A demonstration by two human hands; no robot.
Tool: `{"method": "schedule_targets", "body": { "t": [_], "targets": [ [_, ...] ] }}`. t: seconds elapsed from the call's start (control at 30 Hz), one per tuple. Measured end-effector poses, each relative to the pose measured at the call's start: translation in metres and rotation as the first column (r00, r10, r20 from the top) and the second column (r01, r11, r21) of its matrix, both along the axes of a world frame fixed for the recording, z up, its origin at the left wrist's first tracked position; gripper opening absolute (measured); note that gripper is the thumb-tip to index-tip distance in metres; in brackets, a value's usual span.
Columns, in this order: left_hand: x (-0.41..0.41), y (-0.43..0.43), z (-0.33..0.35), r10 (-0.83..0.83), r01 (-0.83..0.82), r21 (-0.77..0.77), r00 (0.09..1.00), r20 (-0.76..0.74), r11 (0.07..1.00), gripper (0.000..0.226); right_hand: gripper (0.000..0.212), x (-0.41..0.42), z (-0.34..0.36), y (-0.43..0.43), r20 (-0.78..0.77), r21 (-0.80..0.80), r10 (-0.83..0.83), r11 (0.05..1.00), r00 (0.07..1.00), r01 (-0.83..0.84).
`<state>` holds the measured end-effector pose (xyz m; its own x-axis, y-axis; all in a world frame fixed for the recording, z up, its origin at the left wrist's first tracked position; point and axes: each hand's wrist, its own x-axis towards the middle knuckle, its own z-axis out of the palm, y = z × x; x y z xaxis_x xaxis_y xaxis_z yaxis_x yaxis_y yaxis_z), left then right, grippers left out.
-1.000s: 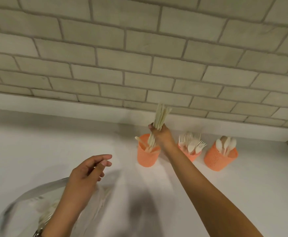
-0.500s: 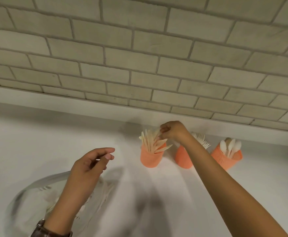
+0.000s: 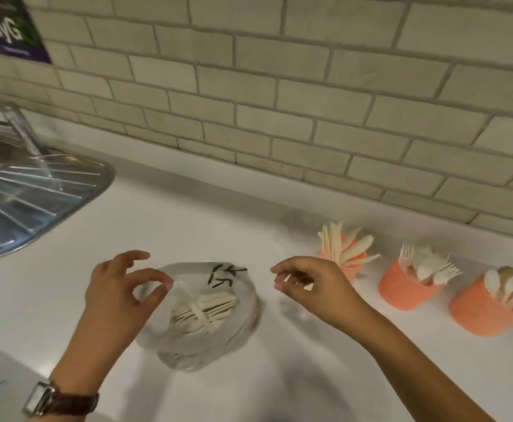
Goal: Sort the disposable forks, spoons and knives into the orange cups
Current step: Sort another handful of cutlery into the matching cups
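right hand slack, empty, can't tell if left hand pinches centre-frame bag; we spread the rim, grab one type
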<state>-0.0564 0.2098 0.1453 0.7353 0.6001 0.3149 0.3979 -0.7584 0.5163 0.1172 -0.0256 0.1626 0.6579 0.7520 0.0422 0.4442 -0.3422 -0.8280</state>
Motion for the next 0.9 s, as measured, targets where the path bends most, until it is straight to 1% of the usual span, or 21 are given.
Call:
{"method": "schedule_targets", "body": {
  "t": [0.03,0.07,0.13,0.17,0.2,0.23,0.27,0.3,0.33,0.37,0.4,0.43,0.5,0.53,0.67,0.77,0.9],
  "targets": [
    [-0.005,0.003,-0.006,0.060,-0.063,-0.039,0.997,-0.055,0.997,0.013,0.026,-0.009,-0.004,0.011,-0.009,0.026,0.042,0.999,0.999,-0.042],
    [-0.008,0.004,-0.011,0.101,-0.110,-0.074,0.989,-0.112,0.991,0.015,0.024,-0.017,-0.008,0.023,-0.018,0.049,0.080,0.996,0.997,-0.079],
    [-0.011,0.007,-0.018,0.084,-0.113,-0.125,0.973,-0.214,0.986,0.012,0.019,-0.032,-0.015,0.048,-0.038,0.073,0.126,0.990,0.991,-0.123],
    [-0.011,0.009,-0.021,0.038,-0.086,-0.171,0.964,-0.265,0.981,0.017,0.018,-0.037,-0.019,0.061,-0.041,0.055,0.147,0.988,0.988,-0.145],
    [-0.012,0.011,-0.023,-0.010,-0.062,-0.217,0.949,-0.314,0.974,0.025,0.021,-0.041,-0.023,0.074,-0.042,-0.001,0.176,0.984,0.984,-0.176],
    [-0.011,0.013,-0.023,-0.048,-0.043,-0.243,0.933,-0.355,0.969,0.034,0.027,-0.043,-0.029,0.087,-0.035,-0.110,0.215,0.970,0.976,-0.218],
    [-0.011,0.014,-0.023,-0.077,-0.027,-0.267,0.926,-0.369,0.963,0.044,0.033,-0.042,-0.036,0.100,-0.013,-0.269,0.260,0.929,0.966,-0.254],
    [-0.010,0.015,-0.022,-0.098,-0.010,-0.295,0.931,-0.351,0.955,0.051,0.035,-0.041,-0.043,0.110,0.006,-0.445,0.307,0.853,0.952,-0.272],
    [-0.009,0.013,-0.021,-0.116,0.009,-0.321,0.942,-0.316,0.947,0.056,0.030,-0.042,-0.049,0.119,0.017,-0.584,0.351,0.763,0.936,-0.276],
    [-0.009,0.011,-0.018,-0.134,0.034,-0.334,0.950,-0.281,0.942,0.059,0.019,-0.043,-0.053,0.125,0.021,-0.664,0.379,0.697,0.925,-0.271],
    [-0.009,0.010,-0.016,-0.152,0.060,-0.335,0.955,-0.256,0.940,0.060,0.014,-0.044,-0.060,0.131,0.025,-0.702,0.389,0.663,0.921,-0.261],
    [-0.009,0.009,-0.015,-0.169,0.083,-0.332,0.956,-0.241,0.940,0.062,0.019,-0.044,-0.068,0.137,0.028,-0.709,0.388,0.658,0.921,-0.255],
    [-0.009,0.011,-0.014,-0.207,0.127,-0.334,0.954,-0.215,0.934,0.064,0.039,-0.043,-0.083,0.147,0.021,-0.712,0.397,0.650,0.917,-0.265],
    [-0.010,0.012,-0.014,-0.223,0.145,-0.343,0.954,-0.202,0.928,0.065,0.043,-0.042,-0.088,0.151,0.029,-0.732,0.415,0.628,0.909,-0.263],
    [-0.011,0.021,-0.013,-0.266,0.194,-0.364,0.951,-0.159,0.911,0.067,0.032,-0.038,-0.097,0.161,0.087,-0.790,0.457,0.573,0.885,-0.218],
    [-0.010,0.030,-0.012,-0.293,0.225,-0.372,0.946,-0.137,0.901,0.069,0.030,-0.036,-0.096,0.164,0.110,-0.825,0.507,0.526,0.855,-0.206],
    [-0.009,0.039,-0.010,-0.325,0.259,-0.358,0.935,-0.138,0.897,0.070,0.025,-0.032,-0.094,0.167,0.121,-0.804,0.497,0.557,0.859,-0.209]
  ]
}}
